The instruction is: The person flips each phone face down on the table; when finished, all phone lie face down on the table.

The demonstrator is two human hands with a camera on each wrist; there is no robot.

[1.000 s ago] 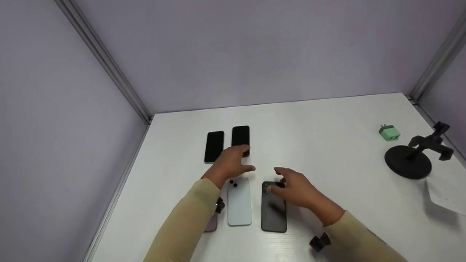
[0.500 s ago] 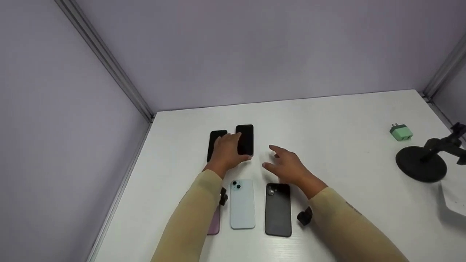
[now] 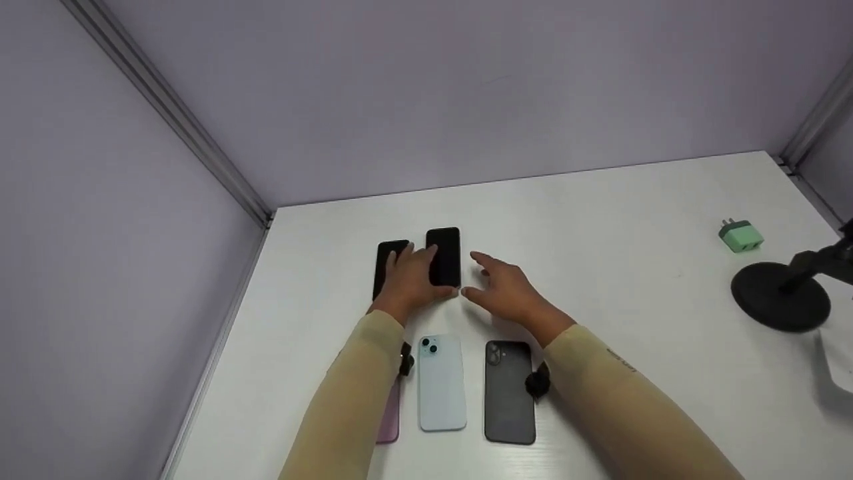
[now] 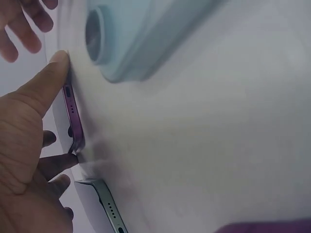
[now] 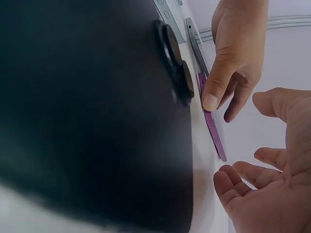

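Two phones lie screen-up at the back of the white table (image 3: 600, 220). My left hand (image 3: 426, 273) lies over them: its thumb (image 4: 46, 80) presses the bottom edge of the right one, a purple-edged phone (image 3: 445, 253), and its curled fingers sit at that phone's other lower corner. The left rear phone (image 3: 382, 263) is partly hidden under this hand. My right hand (image 3: 490, 280) hovers with spread fingers just right of the purple-edged phone and holds nothing. Nearer me lie a light blue phone (image 3: 440, 387) and a black phone (image 3: 510, 397), both camera side up.
A purple phone (image 3: 389, 420) lies mostly hidden under my left forearm. At the right stand a green charger plug (image 3: 741, 236) and a black stand with a round base (image 3: 780, 303); a white sheet (image 3: 841, 363) lies at the edge. Grey walls close off the back and left.
Both hands moved away from me, from the front row to the rear phones. The right hand left the black phone. The left hand slid up over the two rear phones.
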